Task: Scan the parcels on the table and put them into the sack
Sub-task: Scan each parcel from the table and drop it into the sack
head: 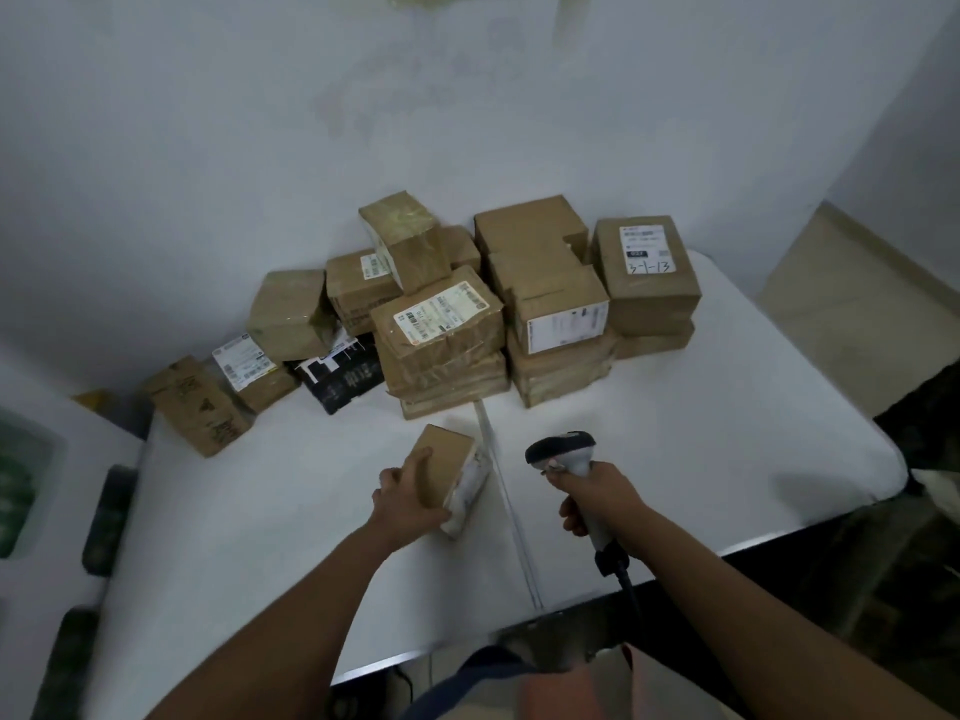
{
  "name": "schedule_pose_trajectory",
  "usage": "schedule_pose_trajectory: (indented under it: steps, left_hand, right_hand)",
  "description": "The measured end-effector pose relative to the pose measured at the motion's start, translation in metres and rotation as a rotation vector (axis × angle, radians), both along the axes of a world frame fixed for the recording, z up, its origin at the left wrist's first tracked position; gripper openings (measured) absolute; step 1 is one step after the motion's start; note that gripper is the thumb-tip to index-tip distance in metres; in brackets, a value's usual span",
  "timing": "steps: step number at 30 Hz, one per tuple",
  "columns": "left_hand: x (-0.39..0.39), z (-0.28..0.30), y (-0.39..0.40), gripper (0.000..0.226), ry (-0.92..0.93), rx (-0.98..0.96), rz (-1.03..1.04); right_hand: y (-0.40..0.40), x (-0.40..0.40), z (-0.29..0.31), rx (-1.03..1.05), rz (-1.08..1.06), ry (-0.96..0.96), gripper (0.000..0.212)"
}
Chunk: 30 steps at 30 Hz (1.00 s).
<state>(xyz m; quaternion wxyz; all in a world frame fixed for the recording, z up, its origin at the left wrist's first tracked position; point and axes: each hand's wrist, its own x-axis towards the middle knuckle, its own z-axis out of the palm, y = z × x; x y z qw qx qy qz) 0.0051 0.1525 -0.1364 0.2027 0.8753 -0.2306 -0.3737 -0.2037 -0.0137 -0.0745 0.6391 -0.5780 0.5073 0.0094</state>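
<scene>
The left hand (402, 498) lay on a small brown parcel (451, 478) on the white bench (727, 449), its fingers (422, 458) spread over the top face and the thumb side wrapped round the near edge, grasping it. The parcel sat tilted, its taped white end turned toward the right. Just beside it, the right hand (597, 498) clenched the grip of a grey handheld scanner (563, 449), whose dark head pointed left toward the parcel; a black cable (626, 582) ran down from the handle. A seam in the bench ran between the two hands. Behind them, well apart, a heap of taped brown parcels (467, 314) crowded the far edge against the wall, several bearing white labels, with one black packet (340, 379) wedged among them. A box marked 3-1-13 (647, 272) topped the right stack
</scene>
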Motion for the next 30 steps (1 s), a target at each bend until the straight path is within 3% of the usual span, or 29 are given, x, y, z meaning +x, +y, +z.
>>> schedule_pose_trajectory:
  steps: [5,8,14,21,30]
  left_hand:
    - [-0.059,0.002,-0.035,0.084,0.592,-0.344,0.274]
    - [-0.092,0.000,-0.051,0.069,0.759,-0.408,0.382]
    - [-0.129,-0.016,-0.067,0.067,0.869,-0.438,0.481]
    - [-0.141,-0.021,-0.078,0.059,0.888,-0.510,0.549]
    - [-0.130,-0.036,-0.079,0.057,0.867,-0.503,0.398]
  right_hand:
    - [-0.016,-0.043,0.003,-0.014,-0.162,-0.030,0.029]
    - [-0.029,-0.071,0.008,-0.026,-0.219,-0.042,0.030]
    - [-0.045,-0.107,0.021,-0.015,-0.325,-0.085,0.035]
    - [-0.043,-0.117,0.035,0.004,-0.266,-0.075,0.034]
    - [-0.034,-0.103,0.043,-0.058,-0.152,-0.047,0.034]
